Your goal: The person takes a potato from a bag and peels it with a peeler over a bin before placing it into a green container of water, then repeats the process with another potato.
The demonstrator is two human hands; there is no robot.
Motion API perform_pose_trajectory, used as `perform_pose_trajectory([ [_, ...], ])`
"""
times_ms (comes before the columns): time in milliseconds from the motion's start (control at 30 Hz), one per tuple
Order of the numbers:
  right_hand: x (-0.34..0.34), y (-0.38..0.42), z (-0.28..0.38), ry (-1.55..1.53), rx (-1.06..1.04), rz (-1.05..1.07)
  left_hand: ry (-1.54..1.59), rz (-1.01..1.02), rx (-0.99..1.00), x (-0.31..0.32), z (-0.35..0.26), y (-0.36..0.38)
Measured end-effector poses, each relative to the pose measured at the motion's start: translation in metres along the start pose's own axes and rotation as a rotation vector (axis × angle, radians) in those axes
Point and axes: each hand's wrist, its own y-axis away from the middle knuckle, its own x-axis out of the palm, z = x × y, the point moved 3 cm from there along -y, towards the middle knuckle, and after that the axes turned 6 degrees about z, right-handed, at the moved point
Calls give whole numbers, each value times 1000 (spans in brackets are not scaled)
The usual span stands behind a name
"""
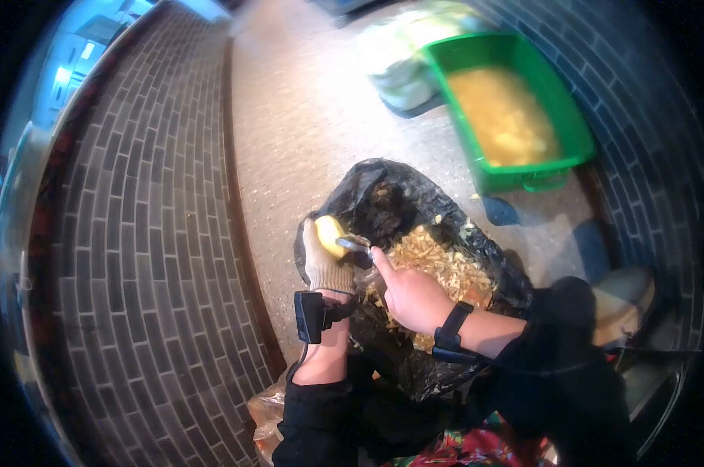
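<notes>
My left hand (318,253), in a knitted work glove, is closed around a peeled yellow potato (331,235). In my bare right hand (408,294) is a metal peeler (354,244), its head against the potato's right side. The index finger lies stretched along the tool. Below both hands a black plastic bag (371,177) stands with its mouth wide, holding a heap of peelings (444,263). The fingers of my left hand are mostly hidden behind the potato.
On the floor (289,140) ahead right stands a green tub (476,177) with peeled potatoes in cloudy liquid. A blurred whitish bag (402,70) sits beside it. A brick-patterned wall (149,210) runs along the left. My shoe (624,303) is at the right.
</notes>
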Motion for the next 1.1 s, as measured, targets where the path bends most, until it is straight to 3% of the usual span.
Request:
perform_pose_trajectory([
  [67,11,5,3,-60,26,122,-58,-34,-9,4,-6,14],
  [200,19,10,5,-122,30,120,-22,-21,-2,2,-8,9],
  [267,-6,2,1,-101,110,57,-5,-10,16,-1,-12,2],
  [367,-35,-7,-5,-110,61,-127,20,83,-12,-1,-14,1],
  [433,-36,-11,-17,-106,55,-148,-140,224,-44,8,-13,4],
  [567,-30,-12,-12,-79,69,-61,-175,197,-46,-1,-5,-5],
  [633,-19,-5,-1,-8,51,78,-166,108,-54,7,-11,2],
  [700,-9,2,1,-20,13,69,-173,25,-34,11,-20,18],
  [833,-10,2,-2,-132,15,116,-40,157,-67,0,-20,3],
  [900,-23,-4,-11,-141,36,-53,-21,110,-36,-1,-18,0],
  [967,-33,-9,-19,-133,45,-62,36,204,-59,2,-15,2],
  [1100,-41,-12,-25,-120,100,-68,-105,362,-154,8,-11,4],
])
